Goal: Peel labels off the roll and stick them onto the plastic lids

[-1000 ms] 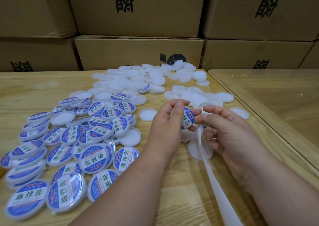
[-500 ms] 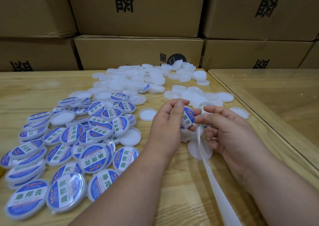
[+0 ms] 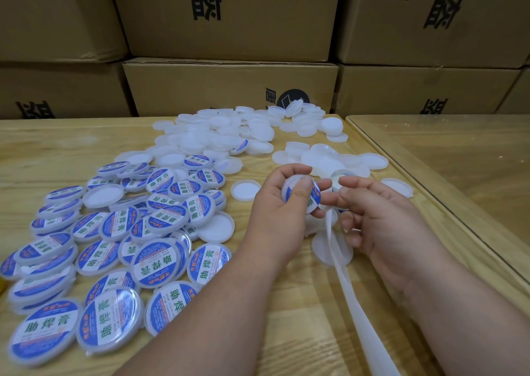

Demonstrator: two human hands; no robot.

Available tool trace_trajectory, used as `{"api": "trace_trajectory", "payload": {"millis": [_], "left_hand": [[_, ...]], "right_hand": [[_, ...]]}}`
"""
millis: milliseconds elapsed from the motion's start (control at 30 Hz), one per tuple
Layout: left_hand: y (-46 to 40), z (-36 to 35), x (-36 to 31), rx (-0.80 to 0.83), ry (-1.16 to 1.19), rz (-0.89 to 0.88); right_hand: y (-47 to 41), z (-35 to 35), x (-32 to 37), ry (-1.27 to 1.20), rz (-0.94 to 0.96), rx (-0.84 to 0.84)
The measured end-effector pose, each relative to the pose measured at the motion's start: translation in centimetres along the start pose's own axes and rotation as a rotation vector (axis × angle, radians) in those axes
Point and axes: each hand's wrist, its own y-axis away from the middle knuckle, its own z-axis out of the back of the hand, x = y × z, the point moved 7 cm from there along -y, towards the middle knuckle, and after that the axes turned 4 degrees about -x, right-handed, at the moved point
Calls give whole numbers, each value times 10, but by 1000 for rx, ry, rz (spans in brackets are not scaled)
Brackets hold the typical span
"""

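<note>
My left hand [image 3: 275, 212] grips a white plastic lid [image 3: 311, 200] with a blue and white label on it, the thumb pressing on the label's face. My right hand [image 3: 381, 220] is just right of it and holds the label roll [image 3: 339, 178], mostly hidden behind its fingers. A white backing strip [image 3: 348, 286] trails from the roll down toward the bottom edge. Several labelled lids [image 3: 156, 261] lie heaped on the left of the wooden table [image 3: 51, 151]. Several plain white lids [image 3: 218, 137] lie farther back.
Stacked cardboard boxes [image 3: 229, 88] form a wall behind the table. A second table with a glass top [image 3: 459, 157] adjoins on the right. A single plain lid [image 3: 245, 190] lies just left of my left hand, another [image 3: 318, 246] under the strip.
My left thumb has slid down over the label on the held lid, and my right fingers have drawn slightly apart from it. The piles have not moved.
</note>
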Motion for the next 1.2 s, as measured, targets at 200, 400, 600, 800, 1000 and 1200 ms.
{"api": "trace_trajectory", "payload": {"millis": [200,400,600,800,1000,1200], "left_hand": [[0,0,0,2,22,-12],[0,1,0,-8,-18,-32],[-2,2,1,-35,-29,-35],[-3,10,3,-121,-48,-16],[-3,17,2,-207,18,74],[-2,23,1,-289,65,80]], "right_hand": [[-1,0,-1,-19,-11,21],[0,2,-1,-43,-8,48],[1,-3,3,-57,11,76],[0,2,6,-67,22,50],[-2,7,6,-70,54,-3],[-4,9,4,-68,47,-24]]}}
